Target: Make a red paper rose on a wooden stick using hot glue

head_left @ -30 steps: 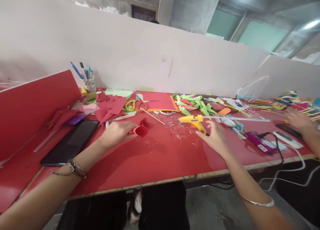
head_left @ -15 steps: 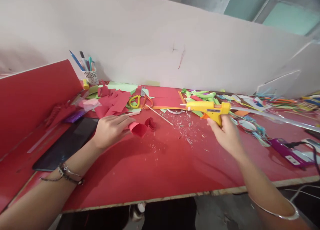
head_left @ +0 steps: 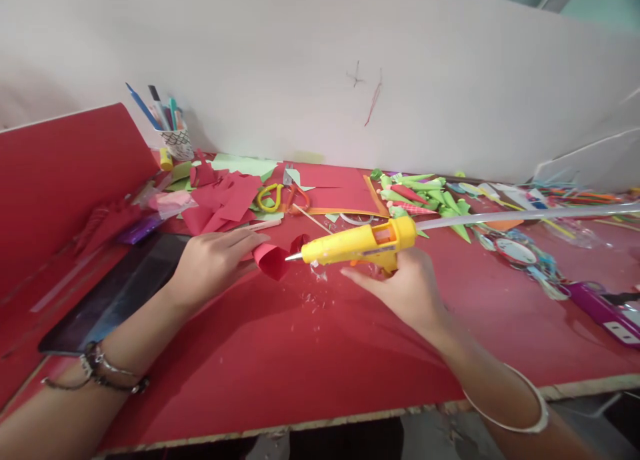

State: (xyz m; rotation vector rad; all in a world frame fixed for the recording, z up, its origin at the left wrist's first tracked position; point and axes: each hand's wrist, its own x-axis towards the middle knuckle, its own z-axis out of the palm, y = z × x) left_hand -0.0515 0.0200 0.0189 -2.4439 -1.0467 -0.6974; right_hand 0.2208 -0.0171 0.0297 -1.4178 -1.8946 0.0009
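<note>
My left hand (head_left: pixel 213 270) is closed on a rolled piece of red paper (head_left: pixel 270 261), whose open end faces right. In my right hand (head_left: pixel 407 287) is a yellow hot glue gun (head_left: pixel 350 245), gripped by its handle. The gun's metal nozzle is at the right edge of the rolled paper; whether they touch I cannot tell. A long clear glue stick (head_left: pixel 520 215) sticks out of the gun's back. Partly hidden behind the nozzle lies a red paper curl (head_left: pixel 300 241). A thin wooden stick (head_left: pixel 313 219) rests just behind the gun.
Scissors (head_left: pixel 270 199) with yellow and orange handles lie among red paper scraps (head_left: pixel 227 197). Green and red paper cones (head_left: pixel 420 195) are heaped behind the gun. A black tablet (head_left: pixel 115 293) lies under my left forearm; a purple power strip (head_left: pixel 603 310) is at right. A pen cup (head_left: pixel 177 143) stands at back left.
My right hand has brought the glue gun leftward and nearer, its nozzle now at the rolled red paper. My left hand keeps its hold. The view has shifted slightly.
</note>
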